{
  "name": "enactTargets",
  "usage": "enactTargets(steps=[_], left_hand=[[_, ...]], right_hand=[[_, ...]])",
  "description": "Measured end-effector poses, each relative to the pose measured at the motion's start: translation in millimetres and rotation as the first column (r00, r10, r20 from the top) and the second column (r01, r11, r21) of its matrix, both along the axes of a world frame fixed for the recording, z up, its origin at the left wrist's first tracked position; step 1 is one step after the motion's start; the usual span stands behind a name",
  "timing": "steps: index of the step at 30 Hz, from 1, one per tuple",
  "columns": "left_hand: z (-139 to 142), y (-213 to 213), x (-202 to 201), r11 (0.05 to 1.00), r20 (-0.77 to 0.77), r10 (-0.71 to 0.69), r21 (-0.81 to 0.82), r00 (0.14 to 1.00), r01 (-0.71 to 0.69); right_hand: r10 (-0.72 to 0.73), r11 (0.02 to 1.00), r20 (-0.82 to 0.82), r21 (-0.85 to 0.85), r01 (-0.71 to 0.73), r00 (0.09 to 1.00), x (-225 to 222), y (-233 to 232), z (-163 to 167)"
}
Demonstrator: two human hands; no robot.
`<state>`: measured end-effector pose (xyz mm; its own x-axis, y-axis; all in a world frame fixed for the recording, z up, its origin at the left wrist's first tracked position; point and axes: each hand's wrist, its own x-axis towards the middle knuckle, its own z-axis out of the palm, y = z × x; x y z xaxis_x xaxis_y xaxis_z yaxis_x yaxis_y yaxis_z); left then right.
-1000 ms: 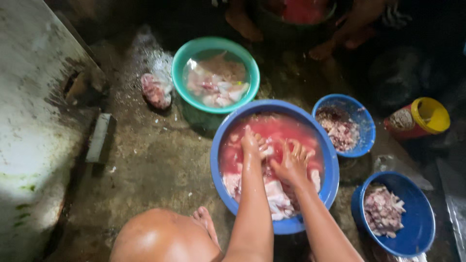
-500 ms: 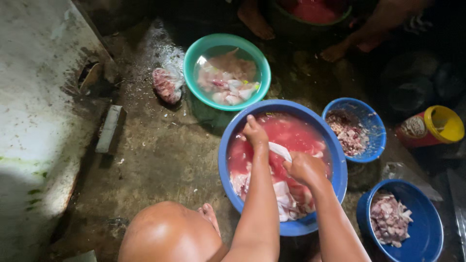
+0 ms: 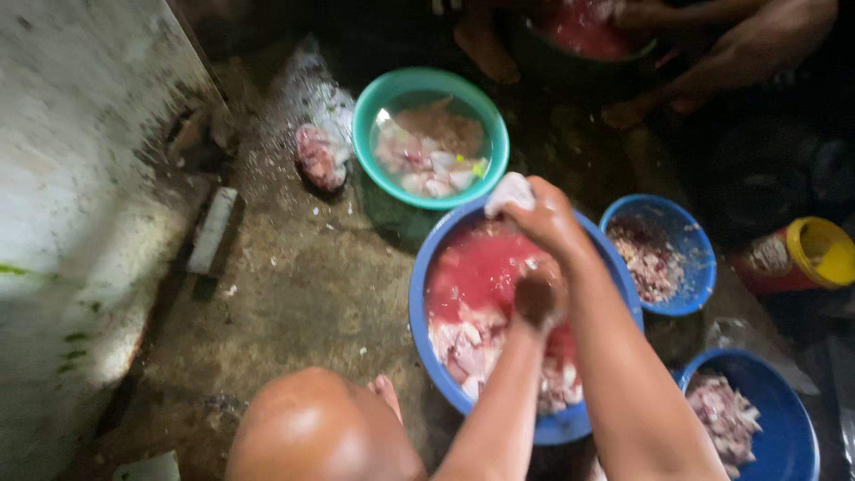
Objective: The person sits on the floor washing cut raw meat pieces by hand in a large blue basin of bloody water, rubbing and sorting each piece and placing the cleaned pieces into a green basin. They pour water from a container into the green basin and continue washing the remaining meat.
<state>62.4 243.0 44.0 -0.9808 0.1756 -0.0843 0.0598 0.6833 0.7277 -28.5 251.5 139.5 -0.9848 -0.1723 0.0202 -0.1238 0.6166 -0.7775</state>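
A big blue basin [image 3: 427, 267] of red water and pale meat pieces sits in front of me. My right hand [image 3: 550, 223] is raised over its far rim and grips a pale piece of meat [image 3: 510, 191], close to the green bowl [image 3: 370, 107] of washed meat pieces. Lower down, my left hand [image 3: 540, 298] hangs above the red water, dark and blurred, with its fingers curled in; I cannot tell whether anything is in it. My bare knee [image 3: 312, 428] fills the bottom of the view.
Two smaller blue bowls [image 3: 699, 240] [image 3: 793, 428] with chopped meat stand to the right, beside a yellow-lidded tub [image 3: 815, 254]. A lump of meat on a plastic bag [image 3: 318, 156] lies left of the green bowl. Another person's feet and arm [image 3: 712, 62] are by a red basin at the top. White wall [image 3: 71, 178] at left.
My right hand has come up out of the red water with a pale piece of meat and moved toward the green bowl. The left hand has lifted off the meat and curled.
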Motion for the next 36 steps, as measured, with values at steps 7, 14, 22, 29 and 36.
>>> enactTargets(steps=[7, 14, 22, 29, 36], left_hand=[[13, 31, 20, 0.925, 0.078, -0.326, -0.18, 0.942, 0.335], [-7, 25, 47, 0.787, 0.246, -0.438, -0.361, 0.865, 0.501], [-15, -10, 13, 0.881, 0.212, -0.371, 0.389, 0.904, 0.27], [-39, -26, 3, 0.802, 0.503, -0.062, 0.539, 0.862, -0.257], [-58, -51, -5, 0.971, 0.245, 0.084, 0.197, 0.966, -0.134]], right_hand=[[-0.062, 0.921, 0.069, -0.381, 0.083, 0.996, -52, -48, -49], [-0.15, 0.934, 0.117, -0.31, 0.179, 0.982, 21, 58, -79], [-0.253, 0.957, 0.455, -0.013, 0.291, 0.854, 127, 162, -133], [-0.119, 0.733, 0.614, -0.475, 0.486, 0.78, 154, 124, -163], [-0.147, 0.596, 0.668, -0.529, 0.605, 0.729, 149, 133, -151]])
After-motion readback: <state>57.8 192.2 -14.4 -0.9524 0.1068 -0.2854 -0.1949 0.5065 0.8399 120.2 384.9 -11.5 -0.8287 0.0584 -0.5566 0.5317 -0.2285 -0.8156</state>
